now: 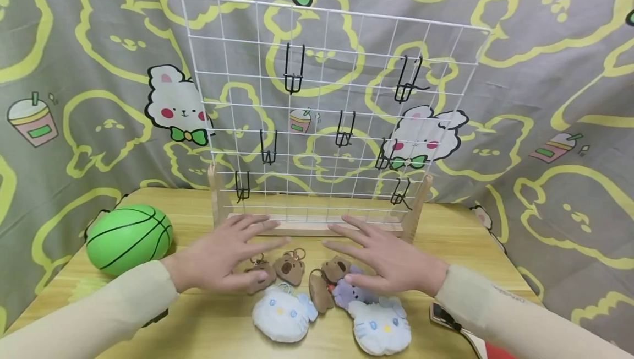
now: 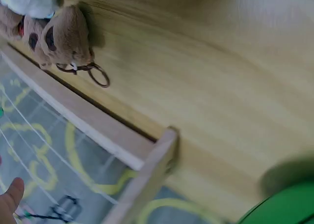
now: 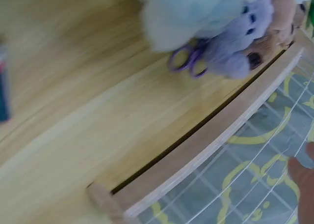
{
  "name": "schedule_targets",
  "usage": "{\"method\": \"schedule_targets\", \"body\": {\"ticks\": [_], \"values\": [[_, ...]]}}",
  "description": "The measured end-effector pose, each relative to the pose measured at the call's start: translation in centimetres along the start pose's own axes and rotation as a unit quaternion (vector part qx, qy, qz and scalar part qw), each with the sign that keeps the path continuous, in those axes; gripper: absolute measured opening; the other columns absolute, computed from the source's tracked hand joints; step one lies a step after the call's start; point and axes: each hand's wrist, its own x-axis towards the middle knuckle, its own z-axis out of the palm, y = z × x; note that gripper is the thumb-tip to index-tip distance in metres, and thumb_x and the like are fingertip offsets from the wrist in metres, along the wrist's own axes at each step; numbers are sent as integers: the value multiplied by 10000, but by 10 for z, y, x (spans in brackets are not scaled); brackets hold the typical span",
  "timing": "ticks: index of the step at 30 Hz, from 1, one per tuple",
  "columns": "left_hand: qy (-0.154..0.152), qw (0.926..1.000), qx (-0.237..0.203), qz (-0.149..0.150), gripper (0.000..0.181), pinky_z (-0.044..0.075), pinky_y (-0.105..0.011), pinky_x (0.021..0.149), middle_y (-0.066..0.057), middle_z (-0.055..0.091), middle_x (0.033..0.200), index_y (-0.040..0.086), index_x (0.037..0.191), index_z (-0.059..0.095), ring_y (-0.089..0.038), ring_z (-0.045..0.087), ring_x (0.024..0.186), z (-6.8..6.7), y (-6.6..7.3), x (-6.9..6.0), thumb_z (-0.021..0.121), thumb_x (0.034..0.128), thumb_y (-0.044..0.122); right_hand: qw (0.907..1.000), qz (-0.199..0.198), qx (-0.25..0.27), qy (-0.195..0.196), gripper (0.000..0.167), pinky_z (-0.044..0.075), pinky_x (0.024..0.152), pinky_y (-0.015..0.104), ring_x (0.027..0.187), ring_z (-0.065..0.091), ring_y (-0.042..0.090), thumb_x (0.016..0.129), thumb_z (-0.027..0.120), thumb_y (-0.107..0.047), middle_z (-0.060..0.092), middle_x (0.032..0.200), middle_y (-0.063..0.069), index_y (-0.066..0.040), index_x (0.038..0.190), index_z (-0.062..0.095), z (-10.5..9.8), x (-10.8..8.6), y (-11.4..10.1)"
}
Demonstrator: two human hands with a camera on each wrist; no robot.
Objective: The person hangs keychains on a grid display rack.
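Note:
My left hand is spread with fingers straight, over the left side of a group of plush keychains. Opposite it, my right hand is likewise spread and holds nothing. Between and below them lie several brown bear keychains, a purple plush keychain and two white cat-face plushes, one at left and one at right. The left wrist view shows a brown plush with a metal ring. Purple rings show beside the purple plush in the right wrist view.
Behind the hands stands a white wire grid rack on a wooden base, with several black hooks on it. A green ball sits at left. A dark device with a cable lies at right. A patterned curtain hangs behind.

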Motion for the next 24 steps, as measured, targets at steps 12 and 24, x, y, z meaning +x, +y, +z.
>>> {"method": "schedule_targets", "body": {"ticks": [12, 24], "values": [[1262, 9208, -1331, -3442, 95, 543, -260, 659, -93, 669, 1055, 98, 1032, 640, -185, 620, 807, 5, -24, -10, 620, 1030, 190, 9694, 1364, 1913, -714, 522, 436, 1213, 454, 1443, 533, 254, 1082, 557, -357, 570, 1547, 78, -93, 1528, 501, 27, 76, -6], [2012, 8352, -2207, -4618, 529, 444, -511, 914, -317, 485, 1276, -116, 1394, 411, -434, 481, 1140, 22, -36, -17, 613, 974, 134, 9698, 1417, 1642, -1112, 305, 569, 998, 333, 1141, 661, 241, 1007, 653, -89, 671, 1272, 137, -24, 1304, 632, 60, 121, -11]]}}
